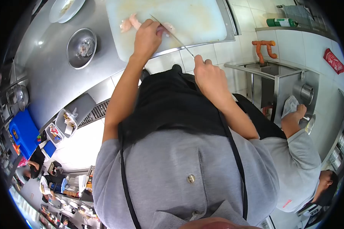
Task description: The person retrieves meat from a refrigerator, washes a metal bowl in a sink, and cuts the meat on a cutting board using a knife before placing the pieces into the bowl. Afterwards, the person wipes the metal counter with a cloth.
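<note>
My right hand [211, 78] is wrapped round the handle of a long thin knife [177, 39]. Its blade slants up and left across the white cutting board [195, 19]. Fingers bent, my left hand [147, 40] presses down on a piece of pale pink raw meat [168, 28] beside the blade. Part of that piece is hidden under the fingers. Another pale strip of meat [133, 21] lies on the board just left of the hand. To the left, a steel bowl [72, 57] on the metal counter holds a small pale, wet-looking heap.
A white bowl [55, 13] stands at the counter's far left. A co-worker [300, 156] is close on my right, by a steel sink [270, 70]. Orange pipes [264, 49] run above it. Bins [61, 122] and a blue container [23, 131] are at lower left.
</note>
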Tool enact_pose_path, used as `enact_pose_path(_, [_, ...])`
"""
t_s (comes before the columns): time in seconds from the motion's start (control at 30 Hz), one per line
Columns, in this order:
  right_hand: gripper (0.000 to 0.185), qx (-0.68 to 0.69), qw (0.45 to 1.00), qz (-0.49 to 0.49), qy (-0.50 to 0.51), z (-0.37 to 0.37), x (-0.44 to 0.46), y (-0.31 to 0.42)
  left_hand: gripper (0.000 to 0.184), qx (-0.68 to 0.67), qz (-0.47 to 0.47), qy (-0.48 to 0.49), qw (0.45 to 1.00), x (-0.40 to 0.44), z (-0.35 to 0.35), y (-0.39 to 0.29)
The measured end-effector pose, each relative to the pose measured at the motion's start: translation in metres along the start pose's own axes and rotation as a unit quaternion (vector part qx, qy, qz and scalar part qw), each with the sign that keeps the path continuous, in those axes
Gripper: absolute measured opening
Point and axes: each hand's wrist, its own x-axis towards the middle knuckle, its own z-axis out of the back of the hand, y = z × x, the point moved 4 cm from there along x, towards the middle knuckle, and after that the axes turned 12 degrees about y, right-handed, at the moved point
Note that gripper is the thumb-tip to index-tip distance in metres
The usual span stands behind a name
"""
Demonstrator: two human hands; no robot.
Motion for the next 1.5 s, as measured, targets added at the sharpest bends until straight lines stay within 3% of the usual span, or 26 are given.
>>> enact_pose_path(0.37, [0.012, 0.055, 0.998, -0.010, 0.026, -0.003, 0.003, -0.009, 0.016, -0.019, 0.005, 0.010, 1.000, 0.003, 0.001, -0.003])
enact_pose_path(0.53, [0.017, 0.110, 0.986, -0.020, 0.120, -0.002, -0.015, -0.027, 0.017, -0.027, 0.005, 0.011, 1.000, 0.004, -0.001, 0.001])
enact_pose_path(0.63, [0.016, 0.098, 0.987, -0.022, 0.127, 0.002, -0.014, -0.028, 0.017, -0.033, 0.010, 0.015, 0.999, 0.005, -0.001, 0.003])
enact_pose_path(0.73, [0.015, 0.106, 0.992, 0.029, 0.055, -0.020, 0.028, -0.020, 0.017, -0.020, 0.002, 0.016, 1.000, 0.008, 0.000, 0.000])
enact_pose_path(1.07, [0.010, 0.085, 0.993, -0.008, 0.079, -0.023, 0.005, -0.027, 0.016, -0.004, -0.008, 0.023, 1.000, 0.006, 0.005, -0.004])
enact_pose_path(1.27, [0.012, 0.131, 0.990, 0.016, 0.050, -0.028, 0.027, -0.025, 0.015, 0.040, -0.012, 0.040, 0.998, 0.010, 0.005, -0.002])
enact_pose_path(1.5, [0.017, 0.130, 0.988, -0.023, 0.075, -0.033, 0.000, -0.036, 0.013, 0.029, -0.020, 0.024, 0.999, 0.009, 0.001, 0.000])
